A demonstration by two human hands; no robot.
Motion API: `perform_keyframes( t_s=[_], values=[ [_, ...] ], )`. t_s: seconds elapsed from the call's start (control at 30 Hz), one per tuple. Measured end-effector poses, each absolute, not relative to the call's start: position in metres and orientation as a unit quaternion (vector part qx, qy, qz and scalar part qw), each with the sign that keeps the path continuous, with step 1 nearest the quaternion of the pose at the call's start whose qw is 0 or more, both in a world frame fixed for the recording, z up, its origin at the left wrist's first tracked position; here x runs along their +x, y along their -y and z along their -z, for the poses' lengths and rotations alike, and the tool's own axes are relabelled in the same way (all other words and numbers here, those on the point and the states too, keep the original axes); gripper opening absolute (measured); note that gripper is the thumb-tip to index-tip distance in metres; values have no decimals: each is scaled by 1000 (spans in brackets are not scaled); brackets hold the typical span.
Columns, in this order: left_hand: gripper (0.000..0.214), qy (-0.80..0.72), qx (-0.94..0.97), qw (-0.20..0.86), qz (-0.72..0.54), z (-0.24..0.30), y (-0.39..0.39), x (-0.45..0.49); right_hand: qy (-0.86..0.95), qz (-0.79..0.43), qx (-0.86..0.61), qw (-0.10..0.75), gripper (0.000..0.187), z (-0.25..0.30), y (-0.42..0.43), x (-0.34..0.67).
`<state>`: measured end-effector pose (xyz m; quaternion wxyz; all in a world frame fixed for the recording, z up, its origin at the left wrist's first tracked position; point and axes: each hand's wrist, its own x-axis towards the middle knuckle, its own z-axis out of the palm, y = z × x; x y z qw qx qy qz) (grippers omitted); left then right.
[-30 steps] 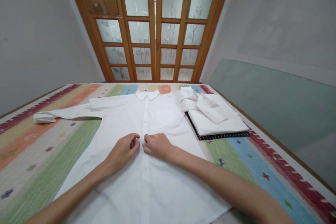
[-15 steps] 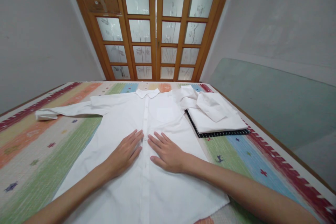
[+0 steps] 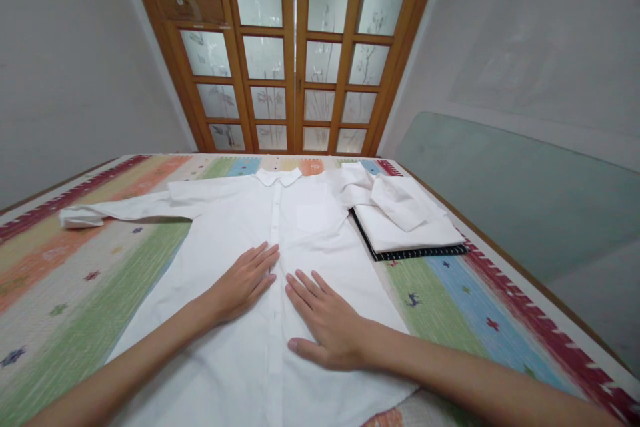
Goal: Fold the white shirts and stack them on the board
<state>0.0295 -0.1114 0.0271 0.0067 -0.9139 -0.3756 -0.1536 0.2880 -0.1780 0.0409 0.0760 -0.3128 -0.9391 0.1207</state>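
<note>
A white collared shirt (image 3: 235,220) lies spread face up, its collar at the far end and its button strip running down the middle. My left hand (image 3: 245,283) rests flat on it, fingertips at the button strip. To the right of the strip, my right hand (image 3: 327,320) lies palm down with fingers spread and thumb out, a little nearer to me. Neither hand grips the cloth. One sleeve (image 3: 135,208) stretches out to the left. The other sleeve (image 3: 400,203) lies bunched over a folded stack to the right.
The folded stack (image 3: 390,235) has white cloth on top and a black patterned piece beneath. Under everything is a striped, multicoloured cover (image 3: 435,320). Wooden glass-paned doors (image 3: 295,53) stand beyond the far edge. A pale green panel (image 3: 500,193) lines the right wall.
My right hand has slid toward me over the shirt, its thumb spreading wider. My left hand has shifted slightly away from me along the button strip. The view has moved a little.
</note>
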Motion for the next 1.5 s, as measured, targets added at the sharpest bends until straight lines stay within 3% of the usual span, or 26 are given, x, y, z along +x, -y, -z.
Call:
perform_keyframes(
  t_s=[0.37,0.63,0.8,1.0,1.1,1.3,1.5],
  values=[
    [50,378,-913,-38,148,-34,102,38,887,-55,-452,77,66,-31,117,293],
    [31,378,-906,-48,184,-32,96,48,861,17,-504,69,62,-35,76,290],
    [28,380,-901,-64,199,-32,95,50,843,56,-533,44,56,-42,88,292],
    [7,370,-902,-74,209,-43,96,54,816,73,-574,-2,59,-47,107,304],
    [5,369,-902,-77,212,-42,94,57,801,85,-592,-39,49,-51,108,313],
    [14,375,-894,-76,234,-35,91,58,773,88,-621,-98,33,-68,96,328],
    [18,378,-890,-76,243,-30,91,56,773,76,-622,-100,35,-76,84,333]
  ],
)
